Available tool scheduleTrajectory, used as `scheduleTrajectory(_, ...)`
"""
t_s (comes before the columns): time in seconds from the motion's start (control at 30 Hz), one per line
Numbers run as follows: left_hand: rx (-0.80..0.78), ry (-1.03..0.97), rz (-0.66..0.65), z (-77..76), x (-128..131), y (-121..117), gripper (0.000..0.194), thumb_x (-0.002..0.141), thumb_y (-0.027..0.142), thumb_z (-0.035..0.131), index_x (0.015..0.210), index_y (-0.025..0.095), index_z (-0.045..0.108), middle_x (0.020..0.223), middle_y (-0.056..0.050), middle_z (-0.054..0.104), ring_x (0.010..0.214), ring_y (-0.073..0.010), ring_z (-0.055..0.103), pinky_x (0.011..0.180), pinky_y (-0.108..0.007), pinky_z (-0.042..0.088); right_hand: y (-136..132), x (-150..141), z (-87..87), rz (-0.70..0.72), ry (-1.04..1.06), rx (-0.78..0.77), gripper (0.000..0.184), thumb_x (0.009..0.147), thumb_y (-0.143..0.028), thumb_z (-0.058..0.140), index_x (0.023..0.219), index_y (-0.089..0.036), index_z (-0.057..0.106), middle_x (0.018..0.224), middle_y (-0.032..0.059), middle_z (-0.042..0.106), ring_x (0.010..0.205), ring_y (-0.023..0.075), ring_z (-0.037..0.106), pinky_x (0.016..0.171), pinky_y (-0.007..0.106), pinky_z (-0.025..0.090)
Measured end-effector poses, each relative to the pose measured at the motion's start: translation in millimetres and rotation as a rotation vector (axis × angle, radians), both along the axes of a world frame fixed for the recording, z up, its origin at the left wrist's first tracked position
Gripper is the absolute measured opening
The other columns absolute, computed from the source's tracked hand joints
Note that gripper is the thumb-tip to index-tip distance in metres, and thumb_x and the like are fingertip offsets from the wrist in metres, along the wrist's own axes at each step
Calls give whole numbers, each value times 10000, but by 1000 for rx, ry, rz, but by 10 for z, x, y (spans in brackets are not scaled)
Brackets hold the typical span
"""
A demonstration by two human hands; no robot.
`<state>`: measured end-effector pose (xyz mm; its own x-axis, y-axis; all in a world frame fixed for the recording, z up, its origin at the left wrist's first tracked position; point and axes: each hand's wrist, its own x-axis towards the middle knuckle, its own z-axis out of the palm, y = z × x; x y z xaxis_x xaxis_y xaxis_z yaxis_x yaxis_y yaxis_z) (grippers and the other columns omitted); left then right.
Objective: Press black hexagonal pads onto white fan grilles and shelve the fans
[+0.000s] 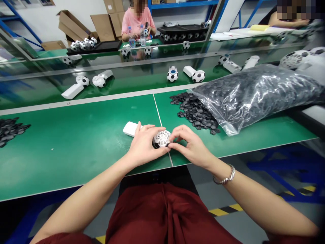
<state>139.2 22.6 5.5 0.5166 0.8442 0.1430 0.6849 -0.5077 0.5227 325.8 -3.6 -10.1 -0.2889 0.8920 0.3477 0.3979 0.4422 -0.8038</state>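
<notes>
My left hand (pixel 144 144) curls around a white football-shaped plastic part (pixel 162 138) with an open lattice top and black patches low on its side. A white rectangular handle (pixel 130 128) sticks out behind that hand; whether it is joined to the ball is hidden. At the ball's right side, my right hand (pixel 189 144) is closed in a pinch, thumb and fingertips against the edge. Whatever lies between those fingertips is too small to make out. Beyond the right hand spreads a heap of small black plastic pieces (pixel 195 112).
A clear plastic bag (pixel 259 91) full of black pieces lies at right. Another black heap (pixel 11 130) is at far left. Several football parts with white handles, such as one ball (pixel 198 76), sit on the conveyor belt (pixel 142 76). Across it sits a person in pink (pixel 138 22).
</notes>
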Motion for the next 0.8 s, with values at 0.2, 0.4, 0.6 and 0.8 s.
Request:
scheduleTrajectory(0.2, 22, -39, 8, -12, 13, 18, 483, 662, 386, 681, 1109, 251, 562, 1032, -17, 623, 1028, -218, 518, 1091, -524, 113, 1, -92, -94, 64, 227, -277, 334, 796, -228, 593, 1102, -214, 461, 1139, 63, 534, 1012, 176, 538, 690, 269, 519)
scheduleTrajectory(0.4, -8, -1, -78, -9, -26, 61, 516, 687, 435, 661, 1144, 228, 538, 1062, -43, 599, 1055, -222, 506, 1098, -519, 104, 119, 283, -104, -136, 68, -160, 194, 793, -304, 596, 953, -197, 574, 955, 48, 618, 881, 180, 585, 716, 308, 504)
scheduleTrajectory(0.6, -10, 26, -82, 11, -67, 100, 554, 677, 474, 663, 1154, 225, 530, 1170, -77, 562, 1202, -281, 406, 1091, -554, 70, 332, 1054, -150, -496, -567, 210, 126, 815, -250, 564, 875, -194, 660, 877, 67, 642, 845, 228, 565, 807, 401, 455)
scheduleTrajectory(0.8, -129, 64, -152, 59, -87, 5, 572, 714, 360, 651, 1246, 267, 465, 1369, -80, 403, 1343, -344, 137, 1055, -608, 122, 325, 1036, -164, -395, -843, 284, 221, 870, -197, 456, 908, -149, 668, 864, 99, 663, 825, 248, 547, 765, 385, 457)
